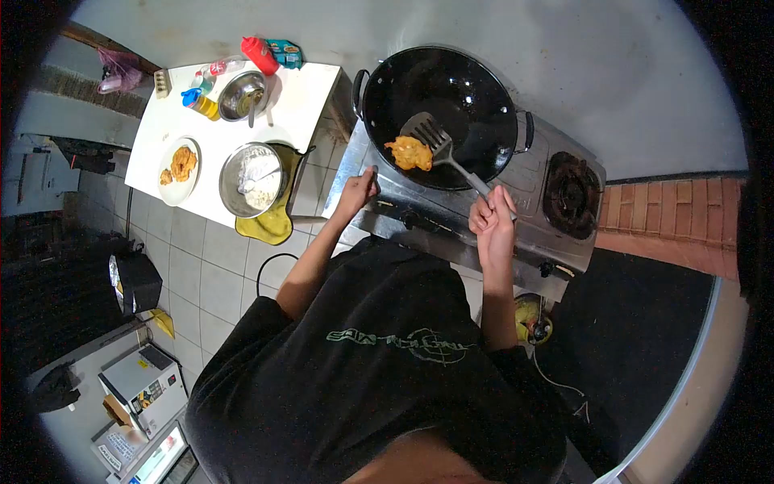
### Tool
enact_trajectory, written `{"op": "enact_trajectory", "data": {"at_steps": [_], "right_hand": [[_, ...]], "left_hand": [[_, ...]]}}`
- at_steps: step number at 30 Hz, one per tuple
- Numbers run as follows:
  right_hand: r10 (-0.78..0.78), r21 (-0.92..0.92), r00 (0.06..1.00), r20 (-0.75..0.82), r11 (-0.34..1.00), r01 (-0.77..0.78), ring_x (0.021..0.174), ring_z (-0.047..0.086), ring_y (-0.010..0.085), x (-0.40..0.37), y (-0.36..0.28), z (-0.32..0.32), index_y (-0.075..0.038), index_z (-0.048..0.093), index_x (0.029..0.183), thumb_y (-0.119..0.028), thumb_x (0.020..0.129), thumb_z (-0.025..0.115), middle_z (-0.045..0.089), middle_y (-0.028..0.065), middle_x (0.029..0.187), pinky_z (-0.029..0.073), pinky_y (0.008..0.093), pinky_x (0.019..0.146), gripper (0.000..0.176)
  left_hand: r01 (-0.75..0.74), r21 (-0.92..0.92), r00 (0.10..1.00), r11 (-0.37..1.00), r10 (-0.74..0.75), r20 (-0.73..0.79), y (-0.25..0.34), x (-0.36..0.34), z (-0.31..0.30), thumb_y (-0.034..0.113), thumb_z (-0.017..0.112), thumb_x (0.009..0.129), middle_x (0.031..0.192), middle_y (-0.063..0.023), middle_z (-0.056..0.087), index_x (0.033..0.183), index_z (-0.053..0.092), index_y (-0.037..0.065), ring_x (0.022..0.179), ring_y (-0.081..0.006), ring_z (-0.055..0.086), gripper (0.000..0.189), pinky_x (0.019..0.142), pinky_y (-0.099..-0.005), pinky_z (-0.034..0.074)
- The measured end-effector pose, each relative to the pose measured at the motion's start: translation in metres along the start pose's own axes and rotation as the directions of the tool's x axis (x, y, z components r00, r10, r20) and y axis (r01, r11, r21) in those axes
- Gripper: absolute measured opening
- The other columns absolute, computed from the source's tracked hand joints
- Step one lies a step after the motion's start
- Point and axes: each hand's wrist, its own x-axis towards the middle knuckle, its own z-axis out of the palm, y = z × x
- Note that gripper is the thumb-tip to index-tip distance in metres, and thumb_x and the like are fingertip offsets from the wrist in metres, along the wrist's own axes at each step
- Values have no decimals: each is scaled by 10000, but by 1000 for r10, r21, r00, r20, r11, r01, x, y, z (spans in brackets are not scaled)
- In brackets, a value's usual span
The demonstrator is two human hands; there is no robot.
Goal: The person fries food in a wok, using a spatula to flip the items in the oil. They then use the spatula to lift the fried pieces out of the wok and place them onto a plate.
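Wok (451, 89) covers one burner; its raised rim and side handles bar any low pass. Spatula (451, 157) in my right hand (493, 219) crosses the near half; far half open. Second burner (571, 194) bare, reachable from above. Desk (310, 89) crowded with bowls (256, 179), plate (179, 168) and bottles (201, 97); only its stove-side corner is free.

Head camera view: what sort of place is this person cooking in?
Most likely a home kitchen. A black wok sits on a two-burner gas stove, the right hand holds a spatula under a fritter, and a white table nearby carries bowls and a plate of fried pieces.
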Motion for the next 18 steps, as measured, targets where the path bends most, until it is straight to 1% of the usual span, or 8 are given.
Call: {"op": "enact_trajectory", "data": {"at_steps": [1,3,7,9,10,12,16,18], "right_hand": [[0,0,1000,0,1000,0,533,316,54,0,3,-1,-151,383,769,-360,1002,517,334,-47,649,211,218,468,341],[-16,-74,1000,20,997,17,542,325,57,1,10,-4,-143,382,774,-362,1004,513,333,-45,655,217,221,472,343],[-19,-41,999,33,999,20,553,335,60,-4,17,-7,-136,387,777,-360,1004,513,332,-42,663,226,224,478,343],[-67,-78,996,53,994,71,593,344,67,-10,19,-7,-152,364,766,-343,1013,490,323,-33,679,240,222,515,336],[-69,-78,996,52,994,73,593,344,67,-12,21,-8,-152,364,766,-343,1013,490,323,-33,679,240,222,515,336],[-121,-81,990,66,989,127,596,338,74,-15,27,-10,-149,344,761,-340,1017,476,315,-32,688,245,230,527,345],[-136,-57,990,25,989,137,596,328,80,-18,35,-17,-144,327,763,-338,1022,457,312,-30,702,252,234,540,349],[-162,-58,985,52,985,165,597,322,80,-19,36,-18,-144,329,772,-331,1025,449,317,-27,711,255,236,545,337]], "left_hand": [[-1,0,1000,1000,1,0,-2,1,-1,507,427,1001,469,22,408,491,462,74,435,-81,356,670,454,-267,266],[-19,7,1000,1000,19,18,-4,3,-2,512,426,999,464,23,406,491,467,76,431,-81,353,671,449,-268,258],[-4,21,1000,1000,4,-2,-6,3,-2,519,423,998,459,26,401,488,466,79,425,-80,346,675,444,-269,250],[-8,7,1000,1000,8,1,-8,5,-1,522,422,997,459,28,398,490,465,80,421,-79,343,674,441,-270,248],[-9,8,1000,1000,9,3,-9,6,0,522,422,997,459,28,398,490,465,80,421,-79,343,674,441,-270,248],[2,38,1000,999,-1,-19,-9,6,-1,524,421,996,457,30,393,491,462,82,419,-77,341,672,436,-270,243],[-7,12,1000,1000,6,14,-6,3,-1,527,421,994,454,31,388,492,459,85,415,-77,339,670,433,-270,241],[-13,42,1000,999,14,-26,-3,3,1,534,417,993,453,31,383,492,454,89,412,-76,337,672,431,-270,240]]}}
